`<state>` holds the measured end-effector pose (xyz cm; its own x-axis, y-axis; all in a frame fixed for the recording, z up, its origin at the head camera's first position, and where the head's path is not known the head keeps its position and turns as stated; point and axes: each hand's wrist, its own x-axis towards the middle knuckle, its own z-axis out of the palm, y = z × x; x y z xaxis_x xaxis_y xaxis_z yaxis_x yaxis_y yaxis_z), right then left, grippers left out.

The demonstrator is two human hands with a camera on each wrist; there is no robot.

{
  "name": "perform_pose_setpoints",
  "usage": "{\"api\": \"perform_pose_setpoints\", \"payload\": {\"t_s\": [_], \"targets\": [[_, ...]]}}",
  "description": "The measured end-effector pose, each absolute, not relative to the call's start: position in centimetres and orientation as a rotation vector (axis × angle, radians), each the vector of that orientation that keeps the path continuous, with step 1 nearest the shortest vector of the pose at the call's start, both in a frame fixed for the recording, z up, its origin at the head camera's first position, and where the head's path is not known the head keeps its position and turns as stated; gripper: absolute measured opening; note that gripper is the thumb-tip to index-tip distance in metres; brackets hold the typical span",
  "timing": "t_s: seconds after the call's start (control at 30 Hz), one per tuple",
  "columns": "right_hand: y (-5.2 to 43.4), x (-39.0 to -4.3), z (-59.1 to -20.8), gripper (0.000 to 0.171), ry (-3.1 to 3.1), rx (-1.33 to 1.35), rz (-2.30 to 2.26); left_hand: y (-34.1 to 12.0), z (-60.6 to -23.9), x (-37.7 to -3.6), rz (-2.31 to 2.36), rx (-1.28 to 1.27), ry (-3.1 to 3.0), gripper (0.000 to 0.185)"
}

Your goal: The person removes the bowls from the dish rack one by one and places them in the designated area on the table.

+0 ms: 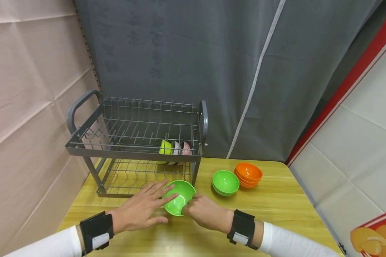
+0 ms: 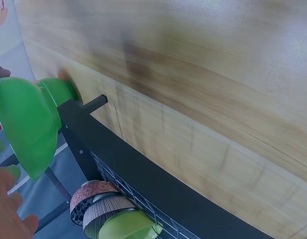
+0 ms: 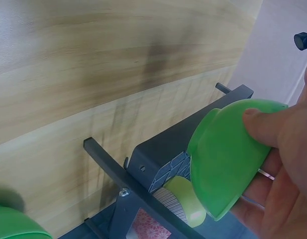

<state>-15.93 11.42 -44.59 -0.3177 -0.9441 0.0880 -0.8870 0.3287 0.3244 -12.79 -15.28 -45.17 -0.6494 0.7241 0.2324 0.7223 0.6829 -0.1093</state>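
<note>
We have the rack (image 1: 135, 155) on the left of the surface (image 1: 286, 207), with a curtain (image 1: 167, 57) behind. On its lower tier, at the right end, three bowls (image 1: 176, 147) stand in a row. Before the rack's front right corner we find a single bowl (image 1: 182, 194), the left hand (image 1: 143, 207) to its left, the right hand (image 1: 206, 211) at its right rim. Farther right sits one stack (image 1: 226, 182); just beside it, right and slightly behind, another stack (image 1: 249, 174).

The wood-grain desk (image 1: 276, 200) has a rounded rear right corner. A dark grey curtain (image 1: 180, 46), bearing a pale vertical strip (image 1: 255, 78), spans the rear. Left: creased pale pink sheet (image 1: 35, 71). Right: white panel (image 1: 360, 142), red border (image 1: 342, 87). Light reflects off the desk's near surface.
</note>
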Motion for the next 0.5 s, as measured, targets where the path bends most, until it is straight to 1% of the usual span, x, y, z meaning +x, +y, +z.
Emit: {"api": "perform_pose_setpoints", "payload": {"t_s": [0.5], "targets": [[13.3, -15.5, -44.8, 0.011, -2.328, 1.636, -0.226, -14.9, -45.3, -13.3, -0.013, -1.16, -2.649, 0.073]]}}
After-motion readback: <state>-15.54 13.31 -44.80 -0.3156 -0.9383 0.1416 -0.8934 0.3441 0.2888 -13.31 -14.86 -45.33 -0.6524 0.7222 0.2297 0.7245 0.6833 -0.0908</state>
